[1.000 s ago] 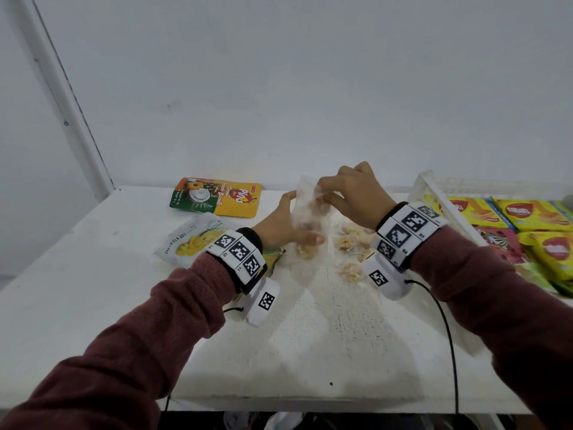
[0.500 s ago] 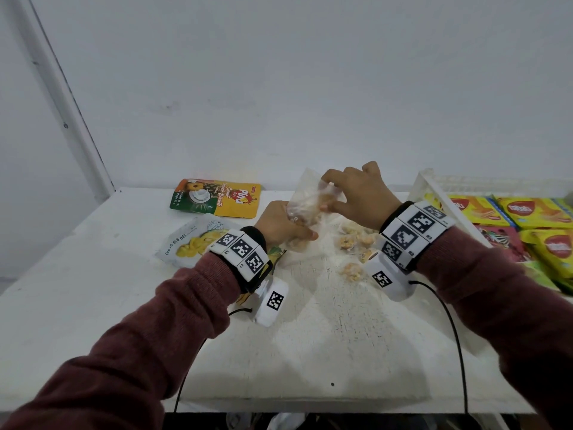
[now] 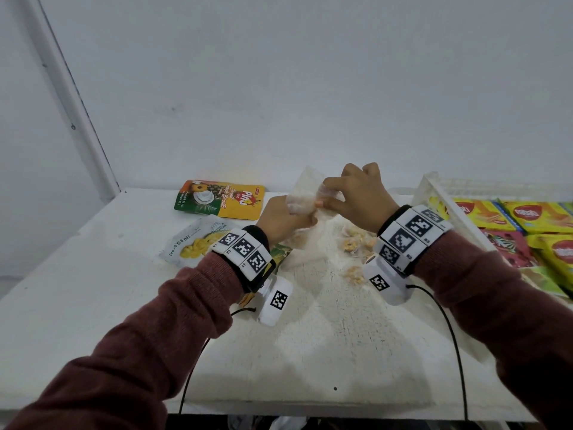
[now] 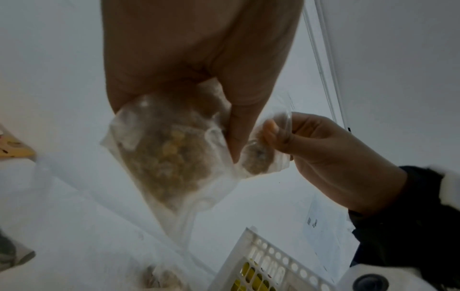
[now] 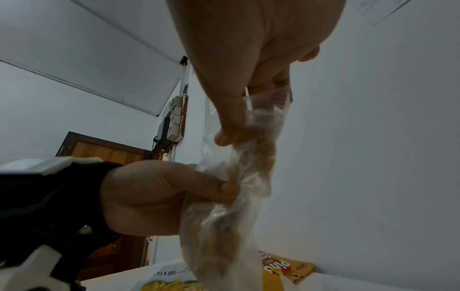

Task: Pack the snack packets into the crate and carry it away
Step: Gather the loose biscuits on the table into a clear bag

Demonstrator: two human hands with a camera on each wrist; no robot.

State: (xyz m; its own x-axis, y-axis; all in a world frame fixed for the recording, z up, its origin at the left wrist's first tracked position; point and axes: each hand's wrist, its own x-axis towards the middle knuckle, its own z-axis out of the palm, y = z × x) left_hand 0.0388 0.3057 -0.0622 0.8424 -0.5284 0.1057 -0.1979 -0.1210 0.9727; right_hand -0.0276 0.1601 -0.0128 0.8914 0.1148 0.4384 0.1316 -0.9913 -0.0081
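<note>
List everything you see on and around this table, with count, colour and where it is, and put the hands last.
Clear snack packet: one, transparent with pale snacks, held above the table between both hands.
Other clear packets: several, count unclear, on the table under the right wrist.
Pineapple packet: one, yellow and green, far left near the wall.
White pouch: one, white with yellow print, left of the left wrist.
Crate: one, white, at the right, holding yellow, red and green packets.
Table: one, white.
Left hand: grips the clear snack packet.
Right hand: pinches the same packet.
</note>
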